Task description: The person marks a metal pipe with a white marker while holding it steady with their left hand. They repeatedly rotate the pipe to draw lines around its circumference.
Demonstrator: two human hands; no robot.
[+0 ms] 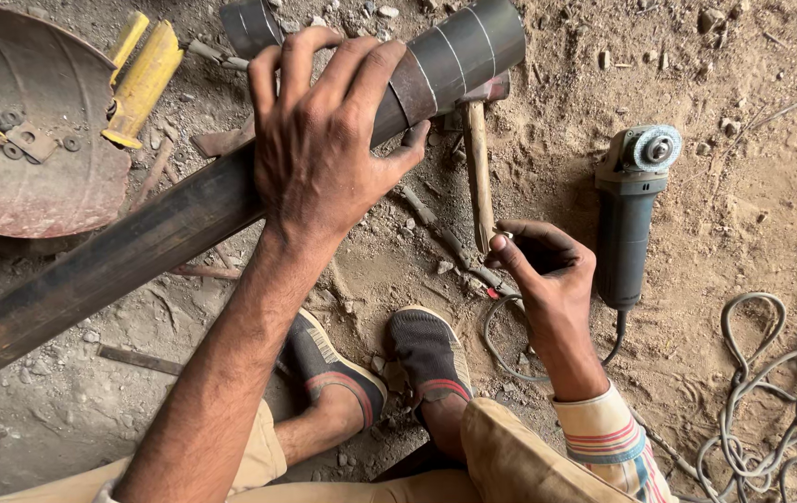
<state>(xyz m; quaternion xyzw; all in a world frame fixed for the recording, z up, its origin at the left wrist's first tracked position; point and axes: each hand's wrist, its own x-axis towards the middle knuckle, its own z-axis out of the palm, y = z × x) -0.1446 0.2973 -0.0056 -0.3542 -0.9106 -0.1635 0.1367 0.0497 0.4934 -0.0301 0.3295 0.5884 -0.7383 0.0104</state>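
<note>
The left hand (324, 140) grips the dark steel pipe (138, 242). The right hand (543, 270) curls narrow beside the hammer handle (479, 172), near the angle grinder (629, 219).

A dark steel pipe (184, 214) is ringed with pale chalk lines; a grey-green angle grinder (628, 224) is seen on tan dirt; a cuff (603, 438) is striped red, blue and cream; yellow handles (142, 79) are noted.

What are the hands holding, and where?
Left hand grips the dark metal pipe near its marked end. Right hand pinches something small; cannot tell what.
</note>
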